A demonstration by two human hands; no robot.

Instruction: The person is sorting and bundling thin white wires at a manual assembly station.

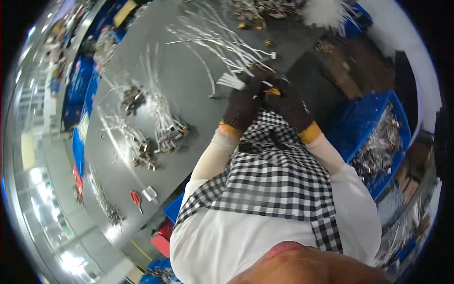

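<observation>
My left hand (242, 105), in a dark knitted glove with a yellow cuff, is closed at the near end of a bundle of white cables (231, 57). A short fan of flat white strips (231, 81) sticks out beside its fingers. My right hand (292, 105), gloved alike, is closed close beside it, fingers curled inward. Between the two hands a small yellow piece (273, 91) shows. What the right fingers grip is hidden. The cables spread away across the grey table (198, 137), some ending in small connectors.
More cable bundles (163, 118) lie to the left, with red-handled scissors (135, 197) near the table edge. A heap of metal-ended parts (265, 8) is at the far side. On my right stands a blue bin (347, 124) of silvery parts, near a brown cardboard piece (364, 64).
</observation>
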